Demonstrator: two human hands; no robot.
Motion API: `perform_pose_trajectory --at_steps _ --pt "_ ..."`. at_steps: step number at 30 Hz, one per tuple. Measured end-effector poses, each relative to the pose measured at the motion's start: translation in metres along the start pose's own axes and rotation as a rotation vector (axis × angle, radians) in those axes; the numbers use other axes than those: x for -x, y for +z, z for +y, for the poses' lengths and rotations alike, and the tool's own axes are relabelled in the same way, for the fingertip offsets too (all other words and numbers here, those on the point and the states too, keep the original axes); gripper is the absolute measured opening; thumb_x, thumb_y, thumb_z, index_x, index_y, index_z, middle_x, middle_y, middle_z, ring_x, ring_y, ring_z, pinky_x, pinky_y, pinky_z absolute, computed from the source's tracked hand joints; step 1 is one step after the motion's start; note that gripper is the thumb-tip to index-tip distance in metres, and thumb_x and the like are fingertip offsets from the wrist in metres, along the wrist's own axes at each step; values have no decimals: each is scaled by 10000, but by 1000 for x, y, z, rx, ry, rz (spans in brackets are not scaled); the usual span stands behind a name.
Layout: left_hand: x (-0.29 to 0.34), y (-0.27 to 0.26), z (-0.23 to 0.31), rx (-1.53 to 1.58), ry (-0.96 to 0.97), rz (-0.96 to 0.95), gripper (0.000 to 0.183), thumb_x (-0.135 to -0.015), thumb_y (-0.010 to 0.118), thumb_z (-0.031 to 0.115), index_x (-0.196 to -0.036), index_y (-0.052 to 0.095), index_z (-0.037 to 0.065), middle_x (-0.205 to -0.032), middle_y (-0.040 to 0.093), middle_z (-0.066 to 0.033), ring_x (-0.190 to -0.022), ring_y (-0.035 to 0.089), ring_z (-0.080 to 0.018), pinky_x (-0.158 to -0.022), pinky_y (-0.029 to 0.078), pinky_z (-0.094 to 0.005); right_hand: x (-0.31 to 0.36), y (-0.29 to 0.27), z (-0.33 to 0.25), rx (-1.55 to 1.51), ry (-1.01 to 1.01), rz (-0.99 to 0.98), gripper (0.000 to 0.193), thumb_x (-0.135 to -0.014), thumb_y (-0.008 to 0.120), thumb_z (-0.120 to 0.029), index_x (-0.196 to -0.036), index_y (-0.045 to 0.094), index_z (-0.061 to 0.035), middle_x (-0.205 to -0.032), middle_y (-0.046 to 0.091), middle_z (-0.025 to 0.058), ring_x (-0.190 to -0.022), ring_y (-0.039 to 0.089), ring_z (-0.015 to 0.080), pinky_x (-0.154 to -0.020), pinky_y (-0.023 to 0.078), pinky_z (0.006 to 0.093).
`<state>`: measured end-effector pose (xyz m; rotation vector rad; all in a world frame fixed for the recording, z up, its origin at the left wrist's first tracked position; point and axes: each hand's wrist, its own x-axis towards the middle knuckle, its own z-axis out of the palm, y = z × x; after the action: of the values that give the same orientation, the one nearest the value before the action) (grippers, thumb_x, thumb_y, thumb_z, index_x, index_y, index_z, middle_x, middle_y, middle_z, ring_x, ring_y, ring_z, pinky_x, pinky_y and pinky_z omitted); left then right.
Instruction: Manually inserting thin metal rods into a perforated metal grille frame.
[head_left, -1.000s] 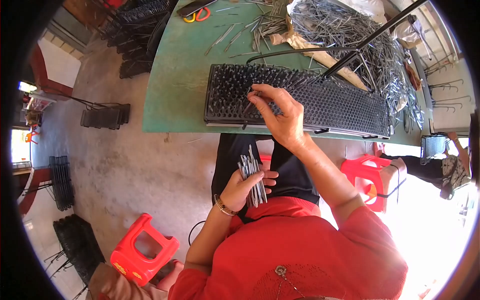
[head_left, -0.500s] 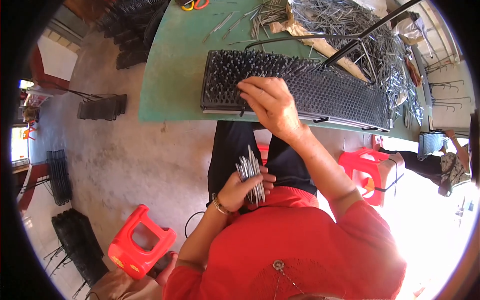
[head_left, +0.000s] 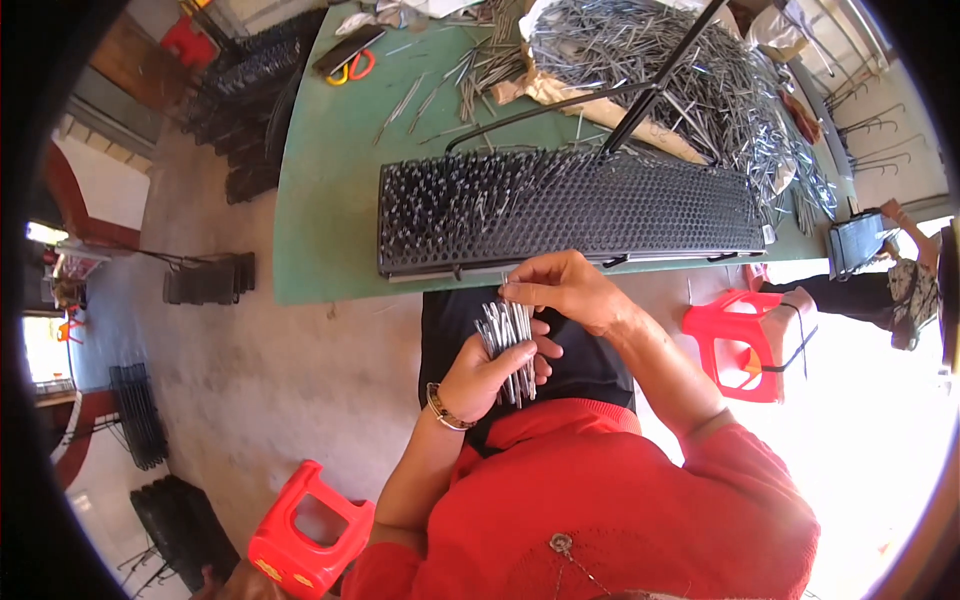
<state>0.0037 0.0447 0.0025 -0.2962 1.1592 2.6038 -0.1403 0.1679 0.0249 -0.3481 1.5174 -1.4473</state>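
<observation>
My left hand (head_left: pixel 480 382) is closed around a bundle of thin silvery metal rods (head_left: pixel 508 335), held upright over my lap. Just above the bundle's top, my right hand (head_left: pixel 580 295) pinches with thumb and fingertips what looks like a single rod from it. Beyond both hands a long black honeycomb rack (head_left: pixel 660 210) lies along the table's near edge. Many rods stand in the holes of its left part, some of them leaning. The holes toward its right look unfilled. A black wire frame (head_left: pixel 630 120) rises from the rack's far side.
A large heap of loose rods (head_left: pixel 650 75) covers the back right of the green table (head_left: pixel 325 200). Scissors (head_left: pixel 358 68) lie at the far left. Red stools (head_left: pixel 310 530) stand on the floor at both sides. Another person's arm (head_left: pixel 915 220) holds a rack at the right.
My right hand has drawn back from the rack's left part to the rods in my left hand. The view has shifted, so the table shows lower.
</observation>
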Motion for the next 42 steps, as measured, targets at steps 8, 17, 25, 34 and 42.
perform_pose_trajectory --at_steps 8,17,25,34,42 --pt "-30 9 5 42 -41 -29 311 -937 529 139 -1215 493 4 -962 652 -119 -767 627 -136 -666 530 -263 8 -34 -39 17 -633 406 180 -912 595 -84 -1044 602 39 -898 672 90 -836 618 121 -745 498 246" --pt "-66 20 6 145 -105 155 263 -939 525 126 -1172 536 4 -1057 643 -150 -877 643 -181 -747 552 -318 -31 -58 -45 518 -856 628 174 -860 644 -40 -1022 611 14 -902 688 85 -830 636 114 -757 501 252" --pt "-72 21 10 170 -146 167 242 -913 580 139 -1119 567 12 -1071 647 -156 -888 648 -194 -787 538 -307 -42 -67 -42 480 -937 618 152 -851 651 -29 -994 615 7 -894 694 82 -827 645 119 -758 510 253" --pt "-70 24 14 179 -184 147 219 -913 564 98 -1112 578 9 -1110 629 -174 -962 642 -207 -838 537 -329 -49 -72 -47 496 -949 535 134 -843 667 -55 -963 627 -11 -885 698 71 -827 671 146 -738 524 271" --pt "-71 21 10 161 -166 174 218 -911 556 71 -1116 578 0 -1137 613 -188 -1006 627 -220 -870 528 -327 -47 -75 -45 502 -970 545 148 -832 682 -75 -964 640 -23 -899 683 69 -824 668 174 -732 518 295"
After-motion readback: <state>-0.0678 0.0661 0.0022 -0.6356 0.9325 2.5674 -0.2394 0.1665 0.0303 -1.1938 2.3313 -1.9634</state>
